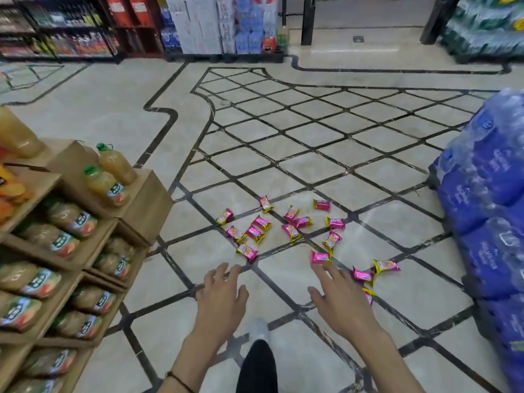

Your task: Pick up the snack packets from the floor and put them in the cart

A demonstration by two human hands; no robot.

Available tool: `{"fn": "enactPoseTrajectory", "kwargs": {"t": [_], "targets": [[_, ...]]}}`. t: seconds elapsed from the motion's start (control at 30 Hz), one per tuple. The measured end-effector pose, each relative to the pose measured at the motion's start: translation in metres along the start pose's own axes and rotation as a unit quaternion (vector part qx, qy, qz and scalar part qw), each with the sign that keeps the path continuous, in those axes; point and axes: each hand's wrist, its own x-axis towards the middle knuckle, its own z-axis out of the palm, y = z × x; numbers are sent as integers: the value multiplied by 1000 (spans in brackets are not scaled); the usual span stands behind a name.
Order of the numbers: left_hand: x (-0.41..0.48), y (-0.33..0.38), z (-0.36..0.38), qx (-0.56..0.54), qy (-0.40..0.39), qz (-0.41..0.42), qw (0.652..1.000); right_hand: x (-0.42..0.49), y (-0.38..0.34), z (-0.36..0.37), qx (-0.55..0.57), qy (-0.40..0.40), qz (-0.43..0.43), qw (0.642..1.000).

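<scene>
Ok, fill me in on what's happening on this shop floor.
A person is reaching both bare hands down toward pink snack packets scattered on the tiled floor. The left hand and right hand are open, fingers spread, and hold nothing yet. The right hand is nearest one packet; another is partly hidden beneath it. No packet has been lifted, and no cart is in view. Juice bottles stand on a display to the left.

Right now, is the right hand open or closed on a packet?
Open. The right hand has spread fingers above the floor, empty; the nearest pink packet lies just beyond its fingertips.
</scene>
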Motion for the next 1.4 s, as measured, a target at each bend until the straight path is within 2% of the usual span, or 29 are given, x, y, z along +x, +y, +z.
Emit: {"fn": "enactPoseTrajectory", "kwargs": {"t": [0.2,0.4,0.57,0.73,0.87,1.0,1.13,1.27,1.4], "targets": [[133,-14,7,-8,-34,-11,999,120,-8,-8,-12,-41,12,999],[251,-18,-3,32,-26,20,999,237,-19,-27,-22,-48,-1,999],[330,-12,1,10,-45,-34,998,323,-3,-27,-9,-78,-9,997],[396,-15,33,-5,-73,-92,993,418,36,-4,9,-103,-27,994],[450,-20,71,-13,-75,-108,991,492,69,20,1,-119,-40,992],[503,-27,112,9,-68,-137,988,554,96,63,-34,-150,-79,985],[550,-46,172,7,-88,-208,974,612,113,130,-76,-168,-99,978],[590,-80,263,-13,-109,-264,958,658,127,228,-120,-178,-113,970],[618,-130,383,-43,-141,-291,945,688,151,340,-101,-171,-96,975]]}}
